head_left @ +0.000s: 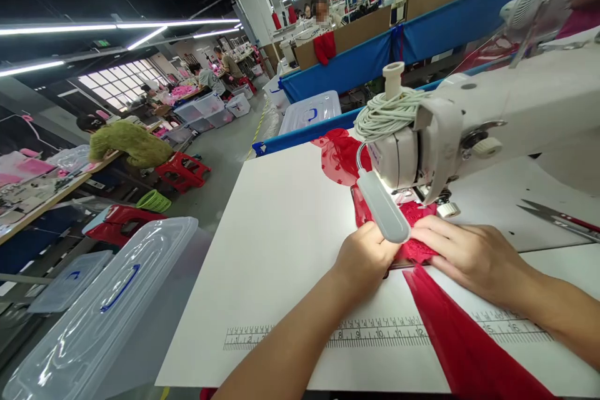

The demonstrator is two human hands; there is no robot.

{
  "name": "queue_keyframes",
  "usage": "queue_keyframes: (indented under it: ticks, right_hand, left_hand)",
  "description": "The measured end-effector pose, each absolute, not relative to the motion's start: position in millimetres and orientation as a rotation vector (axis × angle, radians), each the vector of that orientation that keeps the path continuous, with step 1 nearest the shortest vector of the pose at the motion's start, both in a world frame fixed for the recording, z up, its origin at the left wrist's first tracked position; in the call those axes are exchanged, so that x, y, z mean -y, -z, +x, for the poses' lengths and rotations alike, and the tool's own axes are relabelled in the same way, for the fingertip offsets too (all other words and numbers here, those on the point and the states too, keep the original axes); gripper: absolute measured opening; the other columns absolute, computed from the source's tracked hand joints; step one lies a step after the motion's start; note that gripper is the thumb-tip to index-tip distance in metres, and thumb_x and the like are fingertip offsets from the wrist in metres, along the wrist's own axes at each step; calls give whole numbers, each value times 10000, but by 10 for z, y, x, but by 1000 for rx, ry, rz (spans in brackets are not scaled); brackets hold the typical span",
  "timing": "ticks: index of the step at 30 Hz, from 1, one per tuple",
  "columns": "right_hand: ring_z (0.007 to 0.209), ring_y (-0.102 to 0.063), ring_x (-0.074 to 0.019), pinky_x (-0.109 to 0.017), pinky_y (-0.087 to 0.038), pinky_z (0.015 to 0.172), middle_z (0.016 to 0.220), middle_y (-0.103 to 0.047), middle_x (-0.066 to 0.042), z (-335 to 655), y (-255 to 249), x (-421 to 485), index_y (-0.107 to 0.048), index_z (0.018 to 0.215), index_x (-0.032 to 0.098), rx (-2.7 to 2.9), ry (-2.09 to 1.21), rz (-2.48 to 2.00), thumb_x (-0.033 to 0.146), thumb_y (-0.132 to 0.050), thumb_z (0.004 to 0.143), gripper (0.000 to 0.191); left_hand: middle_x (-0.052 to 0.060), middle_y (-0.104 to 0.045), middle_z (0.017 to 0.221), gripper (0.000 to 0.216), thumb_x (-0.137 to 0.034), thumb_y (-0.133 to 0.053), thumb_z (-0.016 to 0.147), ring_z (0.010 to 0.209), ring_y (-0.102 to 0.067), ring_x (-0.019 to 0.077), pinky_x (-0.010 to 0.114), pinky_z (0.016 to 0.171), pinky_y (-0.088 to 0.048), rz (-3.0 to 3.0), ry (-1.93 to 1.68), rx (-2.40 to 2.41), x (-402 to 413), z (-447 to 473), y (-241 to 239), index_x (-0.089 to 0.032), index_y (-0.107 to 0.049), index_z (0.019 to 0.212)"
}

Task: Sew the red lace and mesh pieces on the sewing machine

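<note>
A strip of red lace fabric (462,337) runs from the table's near edge up under the head of a white sewing machine (492,112), and more of it lies bunched behind the machine. My left hand (363,256) is closed, its fingers curled onto the lace just left of the needle area. My right hand (469,253) lies flat with fingers stretched out, pressing the lace down in front of the presser foot. A small white lamp (382,206) hangs over both hands and hides the needle.
A printed ruler (328,334) runs along the white table (281,231). Scissors (557,217) lie at the right. Clear lidded bins (103,312) stand left of the table. Other people work at benches across the aisle and behind the blue partitions.
</note>
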State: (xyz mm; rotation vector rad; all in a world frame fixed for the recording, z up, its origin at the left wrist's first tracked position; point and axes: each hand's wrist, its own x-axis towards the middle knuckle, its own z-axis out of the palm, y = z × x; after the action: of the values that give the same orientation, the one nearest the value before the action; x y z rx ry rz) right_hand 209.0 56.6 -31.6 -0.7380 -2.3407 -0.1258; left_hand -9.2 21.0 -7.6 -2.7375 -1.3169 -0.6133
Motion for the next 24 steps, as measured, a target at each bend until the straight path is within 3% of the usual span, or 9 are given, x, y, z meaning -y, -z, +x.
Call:
queue_keyframes:
  ticks: [3, 5, 8, 10, 14, 24]
  right_hand:
    - [626, -593, -152, -301, -344, 517, 1023, -717, -54, 2101, 379, -585, -639, 954, 214, 2317, 147, -757, -15, -358, 889, 368]
    - [630, -570, -150, -302, -332, 523, 999, -706, -60, 2099, 391, -597, -625, 915, 207, 2302, 128, -758, -28, -357, 871, 359]
    - [600, -506, -154, -315, -299, 515, 857, -655, -37, 2078, 365, -606, -570, 820, 213, 2292, 113, -761, -43, -368, 828, 327]
    - [583, -464, -159, -322, -286, 513, 742, -581, -12, 2059, 323, -608, -529, 770, 221, 2273, 132, -755, -51, -372, 805, 316]
    - [584, -463, -159, -318, -302, 519, 682, -544, 0, 2040, 210, -610, -513, 751, 222, 2256, 200, -727, -62, -381, 793, 317]
    - [542, -436, -143, -311, -280, 492, 628, -513, 5, 2036, 117, -606, -496, 685, 213, 2253, 251, -739, -63, -404, 761, 300]
  left_hand:
    - [35, -608, 777, 247, -40, -456, 940, 674, -562, 148, 237, 511, -407, -2704, 578, 1253, -174, -78, 62, -156, -649, 840]
    - [70, -646, 850, 222, -191, -480, 1012, 707, -597, 165, 242, 498, -436, -2717, 574, 1276, -141, -63, 28, -139, -683, 939]
    - [136, -680, 947, 562, -544, -356, 1071, 783, -645, 214, 286, 533, -526, -2786, 632, 1292, -85, -40, -48, -100, -701, 1055]
    - [162, -694, 994, 765, -653, -195, 1062, 811, -660, 232, 312, 577, -567, -2799, 655, 1273, -54, -26, -87, -87, -708, 1079]
    - [180, -723, 1036, 921, -697, -46, 1026, 759, -658, 241, 342, 562, -580, -2677, 654, 1263, -24, 2, -93, -85, -727, 1128]
    - [161, -749, 967, 919, -713, -95, 1021, 719, -652, 240, 342, 561, -582, -2549, 706, 1215, -21, 43, -95, -77, -750, 1123]
